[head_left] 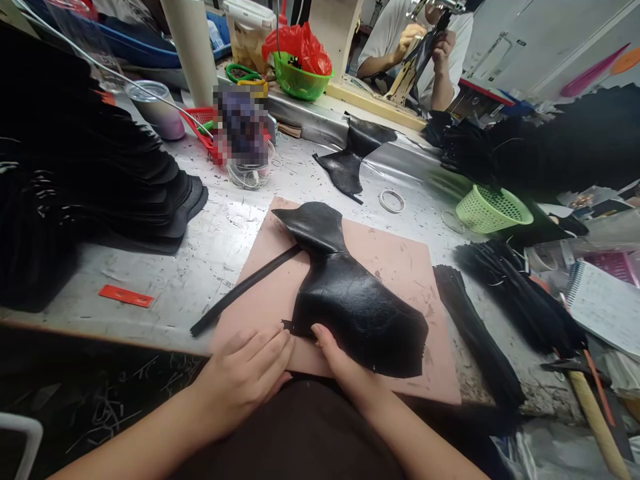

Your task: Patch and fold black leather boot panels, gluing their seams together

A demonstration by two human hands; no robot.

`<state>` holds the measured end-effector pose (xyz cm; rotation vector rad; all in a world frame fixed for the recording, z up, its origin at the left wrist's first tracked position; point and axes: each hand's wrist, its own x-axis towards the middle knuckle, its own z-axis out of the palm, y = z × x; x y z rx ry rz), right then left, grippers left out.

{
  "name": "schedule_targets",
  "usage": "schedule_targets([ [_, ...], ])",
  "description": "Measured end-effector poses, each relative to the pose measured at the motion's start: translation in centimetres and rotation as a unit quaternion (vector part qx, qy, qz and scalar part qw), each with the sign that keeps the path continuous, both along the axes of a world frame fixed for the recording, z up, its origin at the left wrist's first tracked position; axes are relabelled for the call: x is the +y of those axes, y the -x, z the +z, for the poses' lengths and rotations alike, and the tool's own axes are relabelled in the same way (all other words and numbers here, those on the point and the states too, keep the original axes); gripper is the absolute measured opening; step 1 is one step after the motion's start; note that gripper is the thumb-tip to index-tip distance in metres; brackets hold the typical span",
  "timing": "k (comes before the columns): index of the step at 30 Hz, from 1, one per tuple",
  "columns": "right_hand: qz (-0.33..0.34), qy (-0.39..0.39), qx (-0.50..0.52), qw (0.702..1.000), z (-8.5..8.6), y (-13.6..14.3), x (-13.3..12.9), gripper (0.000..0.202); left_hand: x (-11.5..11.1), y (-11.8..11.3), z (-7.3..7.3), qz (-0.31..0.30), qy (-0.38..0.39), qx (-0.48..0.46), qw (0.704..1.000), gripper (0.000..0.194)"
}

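Observation:
A shiny black leather piece (350, 293), wide at both ends and narrow at a creased waist, lies on a pinkish board (400, 250). My left hand (253, 367) has its fingers pressed together at the near left corner of the leather, pinching a small black tab (287, 325) there. With the thumb on top of the near edge, my right hand (353, 373) grips the same leather piece; its other fingers are hidden underneath. A narrow black strip (245, 288) runs from under the leather's left side over the board onto the table.
Black cut pieces (125, 193) are stacked high at left, near an orange-red strip (126, 295). Another leather piece (357, 150), a tape roll (392, 201) and a green basket (493, 210) lie beyond. Black strip bundles (480, 340) and a hammer (595, 413) are at right. A co-worker (420, 53) sits opposite.

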<state>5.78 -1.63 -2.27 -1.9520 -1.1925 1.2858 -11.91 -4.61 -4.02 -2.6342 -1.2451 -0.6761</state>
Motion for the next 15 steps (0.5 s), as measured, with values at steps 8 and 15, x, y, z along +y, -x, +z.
schedule_targets([
  [8, 0.031, -0.061, -0.002, 0.998, 0.26, -0.26, 0.72, 0.031, 0.08, 0.0, 0.1, -0.015, -0.004, 0.01, 1.0, 0.023],
  [15, 0.048, -0.101, -0.006, 0.994, 0.37, 0.1, 0.65, 0.022, 0.18, 0.09, 0.16, -0.014, 0.006, 0.02, 1.0, 0.023],
])
